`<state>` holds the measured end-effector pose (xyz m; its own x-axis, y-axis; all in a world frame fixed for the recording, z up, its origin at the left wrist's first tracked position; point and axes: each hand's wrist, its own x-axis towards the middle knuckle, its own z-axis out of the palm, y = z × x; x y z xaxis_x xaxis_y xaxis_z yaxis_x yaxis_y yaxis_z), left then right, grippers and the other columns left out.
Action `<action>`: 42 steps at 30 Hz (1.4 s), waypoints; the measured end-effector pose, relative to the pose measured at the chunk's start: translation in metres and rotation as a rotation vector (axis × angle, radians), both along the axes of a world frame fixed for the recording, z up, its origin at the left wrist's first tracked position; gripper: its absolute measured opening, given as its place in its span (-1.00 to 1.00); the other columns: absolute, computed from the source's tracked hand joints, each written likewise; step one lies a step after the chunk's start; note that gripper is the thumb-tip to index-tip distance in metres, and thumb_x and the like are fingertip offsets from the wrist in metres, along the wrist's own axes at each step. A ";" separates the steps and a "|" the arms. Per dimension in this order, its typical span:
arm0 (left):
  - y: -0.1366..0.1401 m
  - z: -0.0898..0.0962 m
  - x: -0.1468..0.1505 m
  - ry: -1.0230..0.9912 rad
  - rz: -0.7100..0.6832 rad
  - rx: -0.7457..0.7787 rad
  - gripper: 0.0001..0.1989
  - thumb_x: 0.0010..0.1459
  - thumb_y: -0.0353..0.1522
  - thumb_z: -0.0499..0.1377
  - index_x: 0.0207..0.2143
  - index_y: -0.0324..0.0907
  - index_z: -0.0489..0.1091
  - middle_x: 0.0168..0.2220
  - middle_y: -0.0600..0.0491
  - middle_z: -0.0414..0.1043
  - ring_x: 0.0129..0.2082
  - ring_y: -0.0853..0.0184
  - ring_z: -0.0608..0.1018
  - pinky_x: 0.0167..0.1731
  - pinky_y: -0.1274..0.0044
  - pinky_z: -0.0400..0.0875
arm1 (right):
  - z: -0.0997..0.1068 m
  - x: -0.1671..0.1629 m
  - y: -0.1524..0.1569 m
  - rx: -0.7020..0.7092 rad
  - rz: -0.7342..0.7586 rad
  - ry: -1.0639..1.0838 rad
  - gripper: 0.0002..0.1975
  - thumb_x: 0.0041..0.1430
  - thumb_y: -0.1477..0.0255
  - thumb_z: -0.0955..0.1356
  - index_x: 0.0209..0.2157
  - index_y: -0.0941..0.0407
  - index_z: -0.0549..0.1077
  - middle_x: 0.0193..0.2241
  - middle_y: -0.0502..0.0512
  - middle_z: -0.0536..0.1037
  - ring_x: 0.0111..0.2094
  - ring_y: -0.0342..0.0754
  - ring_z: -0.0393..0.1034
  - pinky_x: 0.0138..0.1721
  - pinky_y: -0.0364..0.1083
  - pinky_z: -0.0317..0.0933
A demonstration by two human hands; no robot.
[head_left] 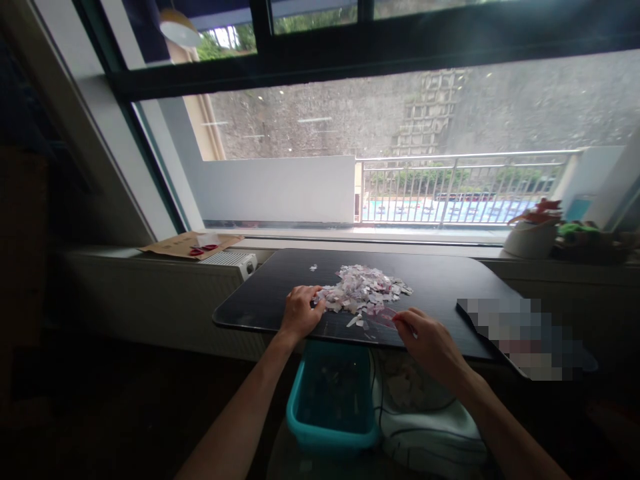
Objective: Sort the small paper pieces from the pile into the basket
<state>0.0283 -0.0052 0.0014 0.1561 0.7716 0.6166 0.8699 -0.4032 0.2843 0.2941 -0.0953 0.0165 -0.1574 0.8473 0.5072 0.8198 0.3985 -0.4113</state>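
Observation:
A loose heap of small pale paper-like scraps (363, 287), some of them pinkish, lies on a dark folding-style tabletop (440, 277). My left hand (300, 310) rests at the heap's left edge, its fingers curved with thumb and forefinger apart, touching the scraps there. Closed in a pinch, my right hand (425, 333) holds a thin see-through pinkish plastic piece (384, 317) by its right end. That piece lies low along the heap's front edge. A few stray scraps (356, 321) are beside it, near the table's front edge.
Below the table's front edge sits a turquoise plastic basin (333, 433) with dim contents, beside pale striped cloth (430, 427). A blurred-out flat object (525, 340) lies at right. Red-handled scissors (203, 250) rest on brown paper (170, 245) at left. A white pot (531, 237) stands by the window.

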 end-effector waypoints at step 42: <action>0.002 -0.001 0.000 -0.020 -0.008 0.011 -0.75 0.03 -0.33 0.09 -0.21 -0.16 0.41 -0.29 0.02 0.46 -0.17 0.22 0.41 -0.13 0.41 0.27 | 0.012 -0.016 -0.023 -0.135 -0.008 -0.007 -0.75 0.16 0.43 0.15 -0.38 0.09 0.44 -0.41 0.04 0.47 -0.43 -0.10 0.35 -0.40 -0.15 0.10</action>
<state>0.0279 -0.0032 0.0005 0.1494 0.7636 0.6281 0.8608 -0.4131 0.2974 0.2781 -0.1180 0.0286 -0.1539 0.9089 0.3875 0.8258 0.3336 -0.4546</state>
